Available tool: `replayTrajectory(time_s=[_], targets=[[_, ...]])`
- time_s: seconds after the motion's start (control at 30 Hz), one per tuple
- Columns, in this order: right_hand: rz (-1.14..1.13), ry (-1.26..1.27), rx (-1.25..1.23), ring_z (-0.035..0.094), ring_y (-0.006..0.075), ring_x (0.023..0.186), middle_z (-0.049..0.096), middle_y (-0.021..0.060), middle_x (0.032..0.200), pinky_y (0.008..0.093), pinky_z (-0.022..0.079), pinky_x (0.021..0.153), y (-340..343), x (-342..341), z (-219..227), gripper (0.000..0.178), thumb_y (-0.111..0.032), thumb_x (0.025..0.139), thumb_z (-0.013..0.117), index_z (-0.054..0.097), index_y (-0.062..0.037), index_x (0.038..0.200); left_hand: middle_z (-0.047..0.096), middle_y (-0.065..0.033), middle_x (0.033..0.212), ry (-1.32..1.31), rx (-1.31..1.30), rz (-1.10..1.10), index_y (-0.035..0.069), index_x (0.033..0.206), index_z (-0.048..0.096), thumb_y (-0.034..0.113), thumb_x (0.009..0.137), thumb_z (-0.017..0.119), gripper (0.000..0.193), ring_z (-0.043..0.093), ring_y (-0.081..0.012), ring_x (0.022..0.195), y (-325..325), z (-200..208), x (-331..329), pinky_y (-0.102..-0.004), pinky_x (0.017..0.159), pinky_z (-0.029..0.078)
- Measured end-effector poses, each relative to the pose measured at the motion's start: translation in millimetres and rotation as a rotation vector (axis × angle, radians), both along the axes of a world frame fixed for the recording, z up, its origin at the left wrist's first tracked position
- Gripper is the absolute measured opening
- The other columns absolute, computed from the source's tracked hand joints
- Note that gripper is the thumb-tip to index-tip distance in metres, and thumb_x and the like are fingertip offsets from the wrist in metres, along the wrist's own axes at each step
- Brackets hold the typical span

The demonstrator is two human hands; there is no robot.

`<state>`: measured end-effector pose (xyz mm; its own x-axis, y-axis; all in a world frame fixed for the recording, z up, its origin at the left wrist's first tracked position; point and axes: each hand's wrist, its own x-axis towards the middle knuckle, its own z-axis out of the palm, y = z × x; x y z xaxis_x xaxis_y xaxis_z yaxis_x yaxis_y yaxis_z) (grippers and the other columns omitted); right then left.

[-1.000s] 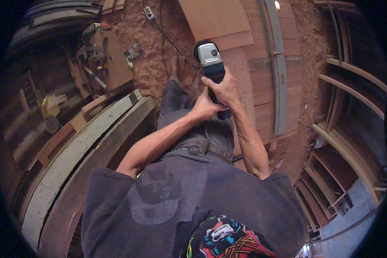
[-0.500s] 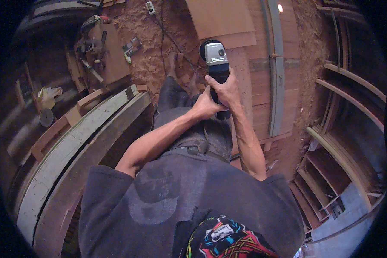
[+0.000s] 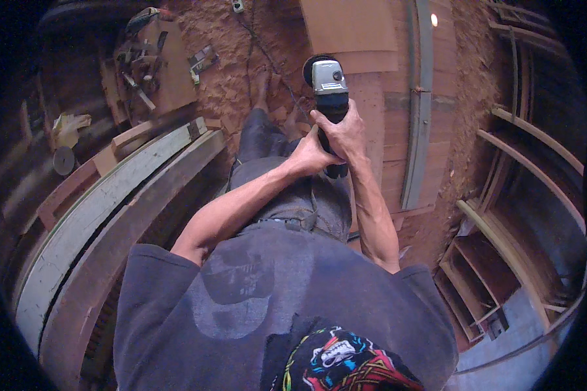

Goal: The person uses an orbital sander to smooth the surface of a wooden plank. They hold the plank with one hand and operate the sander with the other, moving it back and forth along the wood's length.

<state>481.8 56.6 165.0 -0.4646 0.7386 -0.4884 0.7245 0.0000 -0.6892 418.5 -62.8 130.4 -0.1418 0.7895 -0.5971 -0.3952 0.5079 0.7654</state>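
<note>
An angle grinder (image 3: 327,75) with a silver head, a black body and a dark round disc at its far left side is held out in front of my waist. My right hand (image 3: 347,135) wraps round the body from the right, its thumb lying across the top. Lower on the body, my left hand (image 3: 312,155) grips from the left with its thumb pointing up along it; most of its fingers are hidden. The disc end is beside the near edge of a thin brown sheet (image 3: 352,26), but I cannot tell whether they touch.
Wooden panels (image 3: 398,140) lie to the right, with a long grey bar (image 3: 419,143) along them. A cord (image 3: 264,49) runs over the dirt floor to a white socket (image 3: 238,6). Tools lie on a board (image 3: 174,85) at far left; thick beams (image 3: 111,189) stand nearer. Wooden frames (image 3: 535,156) line the right.
The view has turned slightly, so the sheet and floor sit a little differently against me. Both hands keep their grip on the angle grinder, which has hardly moved.
</note>
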Motion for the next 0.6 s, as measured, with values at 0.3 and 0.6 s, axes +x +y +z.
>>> replayTrajectory(time_s=[0.3,0.6], targets=[[-0.102,0.085,-0.012,0.077,0.0329,0.090,0.077,0.0176,0.100,0.0447,0.061,0.080,3.3,9.0,-12.7,0.073,-0.052,0.079,0.090,0.062,0.0008,0.122,0.065,-0.0190,0.139,0.117,-0.133,-0.127,-0.003,0.150,0.042,0.031,0.073,0.096,0.100,0.063,-0.0289,0.131,7.9,11.1,-4.6,-0.0403,0.111,0.050],[-0.132,0.084,-0.007,0.076,0.0290,0.087,0.077,0.0156,0.098,0.0430,0.061,0.078,6.9,14.8,-5.9,0.067,-0.045,0.079,0.091,0.064,0.0006,0.121,0.068,-0.0281,0.130,0.123,-0.057,-0.079,-0.011,0.143,0.042,0.035,0.067,0.096,0.104,0.068,-0.0376,0.124,12.0,-2.9,9.8,-0.0428,0.108,0.053]])
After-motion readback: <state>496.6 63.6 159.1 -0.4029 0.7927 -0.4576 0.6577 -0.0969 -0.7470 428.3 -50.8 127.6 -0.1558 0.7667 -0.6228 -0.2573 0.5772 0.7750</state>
